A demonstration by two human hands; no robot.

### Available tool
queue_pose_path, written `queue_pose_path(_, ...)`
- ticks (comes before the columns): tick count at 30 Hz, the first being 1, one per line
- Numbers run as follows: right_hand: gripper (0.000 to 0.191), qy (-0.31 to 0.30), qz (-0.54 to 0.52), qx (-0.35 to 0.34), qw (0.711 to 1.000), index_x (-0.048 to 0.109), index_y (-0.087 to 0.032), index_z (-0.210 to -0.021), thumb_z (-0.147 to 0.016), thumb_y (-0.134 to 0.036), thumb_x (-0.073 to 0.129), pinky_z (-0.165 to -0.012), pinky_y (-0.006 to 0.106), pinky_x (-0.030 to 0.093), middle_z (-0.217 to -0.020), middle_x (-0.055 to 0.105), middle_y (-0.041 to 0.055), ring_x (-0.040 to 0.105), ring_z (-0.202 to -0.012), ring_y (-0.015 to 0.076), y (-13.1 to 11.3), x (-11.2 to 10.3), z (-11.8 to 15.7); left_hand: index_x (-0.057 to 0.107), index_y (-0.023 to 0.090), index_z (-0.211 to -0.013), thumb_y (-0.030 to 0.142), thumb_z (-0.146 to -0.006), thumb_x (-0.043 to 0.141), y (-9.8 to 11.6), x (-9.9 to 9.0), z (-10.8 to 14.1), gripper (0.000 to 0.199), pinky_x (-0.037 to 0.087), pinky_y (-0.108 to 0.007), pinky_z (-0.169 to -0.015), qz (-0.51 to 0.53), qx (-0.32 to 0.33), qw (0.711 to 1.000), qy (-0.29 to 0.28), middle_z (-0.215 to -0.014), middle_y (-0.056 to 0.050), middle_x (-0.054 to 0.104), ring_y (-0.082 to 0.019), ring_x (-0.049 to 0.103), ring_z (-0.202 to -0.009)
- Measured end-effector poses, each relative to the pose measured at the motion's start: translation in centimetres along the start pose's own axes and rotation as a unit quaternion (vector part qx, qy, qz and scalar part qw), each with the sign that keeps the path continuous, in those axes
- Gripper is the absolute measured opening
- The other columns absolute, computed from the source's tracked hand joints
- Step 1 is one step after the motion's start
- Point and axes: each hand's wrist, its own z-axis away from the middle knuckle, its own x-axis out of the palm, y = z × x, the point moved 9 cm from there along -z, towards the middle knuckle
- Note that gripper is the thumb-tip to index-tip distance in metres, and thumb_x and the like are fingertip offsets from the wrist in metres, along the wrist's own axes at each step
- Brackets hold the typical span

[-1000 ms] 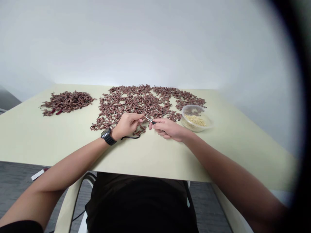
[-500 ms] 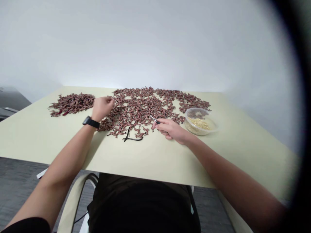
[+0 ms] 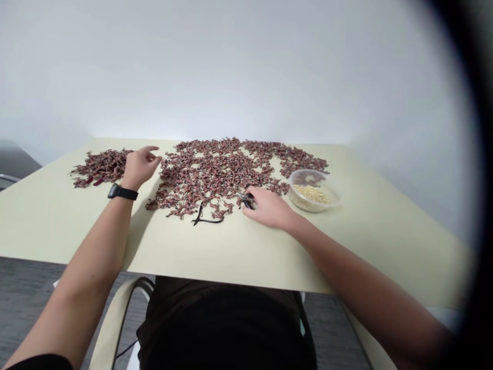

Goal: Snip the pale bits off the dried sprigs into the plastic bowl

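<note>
A: Where do we have the dark-handled tool [image 3: 248, 201]?
B: In our right hand [image 3: 267, 206], fingers closed around its handle, metal tip pointing at the near edge of the spread of reddish-brown pieces [image 3: 219, 172]. We can't tell how far its tip is open.
A: And just beside it?
B: We see a black forked tool [image 3: 210, 221] lying on the pale table [image 3: 231, 252], nearer us than the spread. Right of our hand is the clear plastic bowl [image 3: 308, 208], with yellow bits [image 3: 313, 193] inside.
A: What about our left hand [image 3: 139, 167]?
B: It's raised by the right side of the smaller heap [image 3: 102, 167], thumb and forefinger parted; we see nothing between them. We wear a black watch [image 3: 122, 192] on that wrist.
</note>
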Motion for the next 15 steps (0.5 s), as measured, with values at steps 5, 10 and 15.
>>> queue_pose_path(5,0.03,0.003,0.045,-0.011,0.999,0.053,-0.023,-0.103,-0.085,-0.045,0.062,-0.075,0.035,0.043,-0.109,0.063,0.0097,0.057,-0.1,0.028,-0.3,-0.1,0.4,0.078,0.023,-0.114,0.038,-0.095,0.061,10.4,4.1,2.6,0.03,0.058,-0.04,-0.091,0.078,0.142,0.98,-0.117,-0.11,-0.007,0.077,-0.023,0.071,-0.097)
queue_pose_path(10,0.029,0.0,0.054,-0.031,0.998,0.052,-0.022,-0.105,-0.09,-0.046,0.059,-0.083,0.04,0.047,-0.111,0.059,0.0134,0.053,-0.109,0.0318,-0.8,0.0,0.7,0.077,0.029,-0.119,0.039,-0.092,0.065,15.4,7.5,5.6,0.032,0.051,-0.046,-0.103,0.103,0.241,0.943,-0.205,-0.115,-0.006,0.076,-0.027,0.068,-0.108)
queue_pose_path(15,0.035,0.052,0.041,-0.022,0.998,0.056,-0.022,-0.108,-0.094,-0.055,0.056,-0.085,0.043,0.048,-0.114,0.058,0.0154,0.05,-0.114,0.0343,-1.4,-1.7,0.8,0.077,0.029,-0.118,0.036,-0.091,0.065,15.2,9.6,6.1,0.03,0.044,-0.048,-0.109,0.092,0.26,0.931,-0.241,-0.116,-0.006,0.075,-0.029,0.065,-0.111)
